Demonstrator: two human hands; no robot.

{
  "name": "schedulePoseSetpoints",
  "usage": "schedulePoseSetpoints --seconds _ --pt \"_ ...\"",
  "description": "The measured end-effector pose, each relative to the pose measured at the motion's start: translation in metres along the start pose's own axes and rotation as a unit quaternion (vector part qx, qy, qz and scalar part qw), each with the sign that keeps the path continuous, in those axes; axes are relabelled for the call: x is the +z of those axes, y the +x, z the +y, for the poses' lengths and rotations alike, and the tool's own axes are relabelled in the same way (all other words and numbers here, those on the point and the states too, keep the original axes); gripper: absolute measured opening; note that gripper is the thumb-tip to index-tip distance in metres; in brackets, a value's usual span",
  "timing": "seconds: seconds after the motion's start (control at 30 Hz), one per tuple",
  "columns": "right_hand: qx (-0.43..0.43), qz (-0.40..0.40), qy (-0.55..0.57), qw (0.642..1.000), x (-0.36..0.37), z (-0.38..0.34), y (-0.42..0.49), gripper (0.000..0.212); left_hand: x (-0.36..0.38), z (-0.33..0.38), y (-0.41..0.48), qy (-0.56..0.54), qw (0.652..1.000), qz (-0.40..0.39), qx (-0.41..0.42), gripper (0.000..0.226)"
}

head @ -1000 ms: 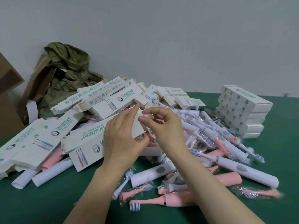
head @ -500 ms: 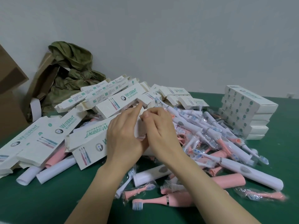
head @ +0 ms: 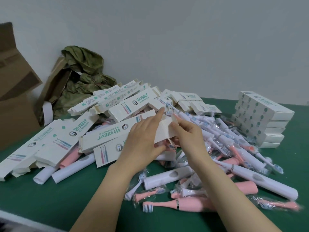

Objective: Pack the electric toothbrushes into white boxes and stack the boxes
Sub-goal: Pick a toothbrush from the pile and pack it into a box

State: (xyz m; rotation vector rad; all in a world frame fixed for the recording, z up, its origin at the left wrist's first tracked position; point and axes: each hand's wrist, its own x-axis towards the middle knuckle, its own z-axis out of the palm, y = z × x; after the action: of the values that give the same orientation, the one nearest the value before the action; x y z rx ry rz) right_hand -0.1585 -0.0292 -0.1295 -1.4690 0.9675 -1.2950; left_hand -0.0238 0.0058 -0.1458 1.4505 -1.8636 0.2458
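Fingers of the right hand (head: 189, 138) are pinching the end flap of the long white cardboard box (head: 164, 131) lower than a second ago, while the left hand (head: 142, 143) is gripping it; closing is likely progressing.

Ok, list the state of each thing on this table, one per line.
white box: held, end flap untucked
left hand: grips the white box
right hand: pinches its end flap
stacked boxes: closed, piled at right
loose toothbrushes: unboxed, in a heap
other boxes: heaped, ends open
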Motion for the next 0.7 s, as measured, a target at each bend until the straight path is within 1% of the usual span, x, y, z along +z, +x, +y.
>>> schedulePoseSetpoints --seconds 0.07,0.13,0.3,0.4,0.43,0.53,0.57,0.63,0.67,0.7 --pt "-0.008 -0.003 0.016 1.0 0.001 -0.006 -0.003 0.02 -0.001 0.004 0.002 -0.044 0.997 0.063 -0.03 0.072" --pt "-0.024 -0.014 0.039 0.999 0.001 -0.01 -0.005 0.021 0.0 0.01 0.003 -0.046 0.992 0.115 -0.03 0.055" --pt "-0.042 -0.039 0.068 0.996 0.005 -0.015 -0.009 0.029 0.0 0.016 0.008 -0.05 0.985 0.156 -0.059 0.043" --pt "-0.041 -0.048 0.073 0.995 0.009 -0.01 -0.011 0.034 0.003 0.021 0.011 -0.053 0.979 0.183 -0.077 0.026" --pt "-0.04 -0.05 0.077 0.995 0.011 -0.009 -0.012 0.036 0.004 0.023 0.011 -0.042 0.978 0.19 -0.079 0.025" --pt "-0.024 -0.047 0.099 0.994 0.013 -0.006 -0.012 0.033 0.005 0.025 0.012 -0.042 0.977 0.189 -0.088 0.034" --pt "-0.023 -0.044 0.101 0.994 0.013 -0.005 -0.012 0.032 0.004 0.024 0.011 -0.061 0.979 0.17 -0.096 0.041" --pt "-0.022 -0.035 0.101 0.994 0.011 -0.003 -0.011 0.028 0.001 0.019 0.008 -0.097 0.983 0.113 -0.105 0.061" --pt "-0.021 -0.027 0.1 0.994 0.012 -0.002 -0.011 0.027 0.0 0.014 0.004 -0.078 0.988 0.093 -0.095 0.071" --pt "-0.022 -0.019 0.098 0.995 0.012 -0.001 -0.011 0.026 0.0 0.01 0.0 -0.035 0.992 0.086 -0.081 0.077"
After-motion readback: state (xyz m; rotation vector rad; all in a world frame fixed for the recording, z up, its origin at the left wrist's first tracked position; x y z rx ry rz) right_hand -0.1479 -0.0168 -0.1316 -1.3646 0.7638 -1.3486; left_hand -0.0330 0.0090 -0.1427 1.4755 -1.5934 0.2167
